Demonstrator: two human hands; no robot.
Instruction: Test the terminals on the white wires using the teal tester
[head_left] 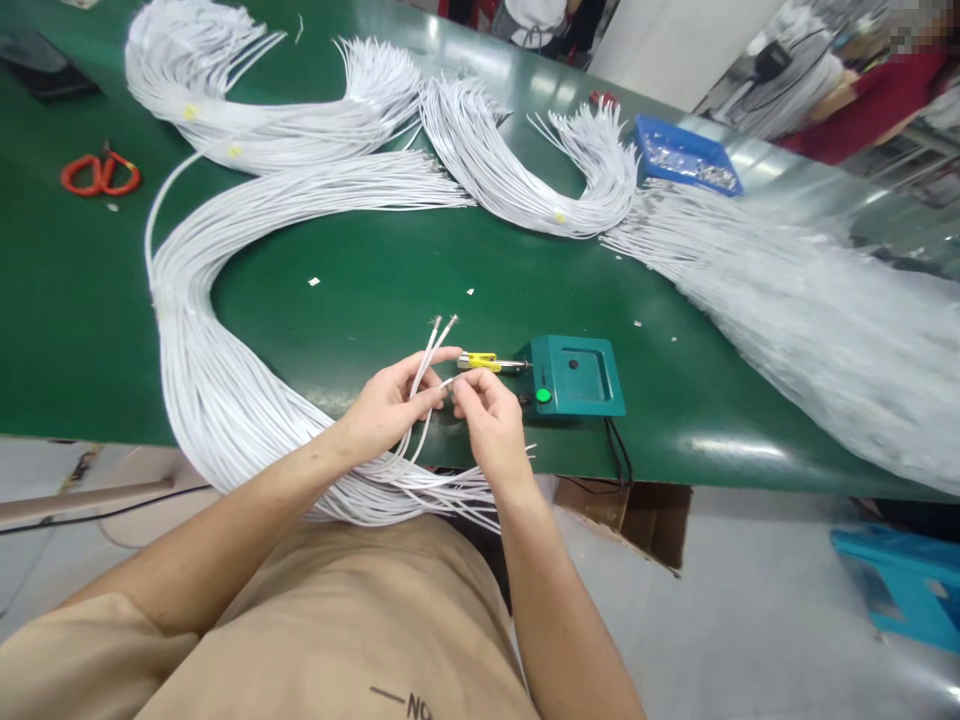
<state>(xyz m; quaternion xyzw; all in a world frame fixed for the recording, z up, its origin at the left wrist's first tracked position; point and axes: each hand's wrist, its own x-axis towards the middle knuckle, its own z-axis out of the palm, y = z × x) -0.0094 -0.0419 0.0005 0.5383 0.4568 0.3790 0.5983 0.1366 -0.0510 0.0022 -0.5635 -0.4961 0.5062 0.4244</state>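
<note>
My left hand (401, 400) is closed round a few white cables (421, 372), two of which stick up past the fingers with bare-looking tips. Close beside it, the fingers of my right hand (486, 405) pinch the end of one white cable, just at the left fingertips. What covers that cable's tip is hidden by the fingers. Just beyond both hands, a yellow-and-metal tool (484, 362) points from a small teal machine (577, 375) with a green button. A large bundle of white cables (217, 370) curves round on the left and passes under my forearms.
More white cable bundles (525, 165) lie along the back of the green table (360, 270). Red-handled scissors (101, 175) rest at the left. A blue tray (686, 157) holds small metal parts. Clear plastic (810, 310) covers cables at right. A cardboard box (637, 520) stands below the edge.
</note>
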